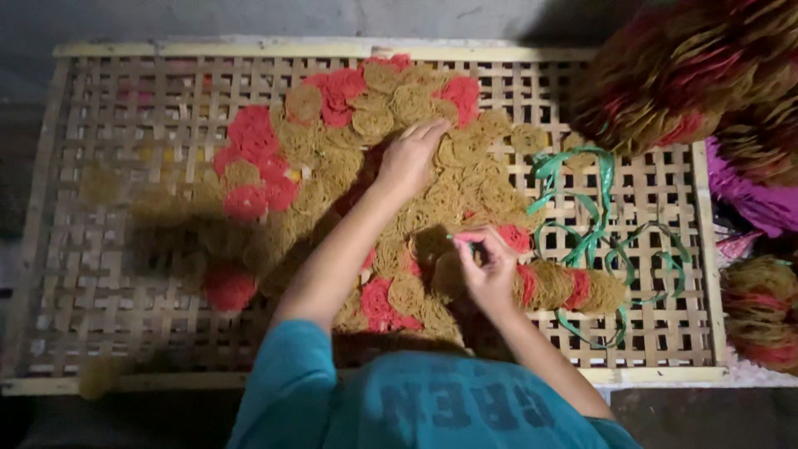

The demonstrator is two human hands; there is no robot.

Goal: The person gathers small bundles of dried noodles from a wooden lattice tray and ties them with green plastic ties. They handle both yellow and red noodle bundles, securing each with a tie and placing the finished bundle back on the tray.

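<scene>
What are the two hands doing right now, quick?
Left hand: open, lying flat on the yellow noodle rounds.
Right hand: pinched shut on a green strip.

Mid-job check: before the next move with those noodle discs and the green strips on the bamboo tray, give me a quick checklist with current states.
1. Left hand resting flat on the pile of yellow and red discs: ok.
2. Right hand pinching something small at its fingertips: ok; what it pinches: cannot tell.
3. Green strips lying loose on the tray beside the right hand: ok.
4. Discs all on the woven bamboo tray, none over its edge: ok.
5. Bundled stacks at upper right apart from both hands: ok.
</scene>
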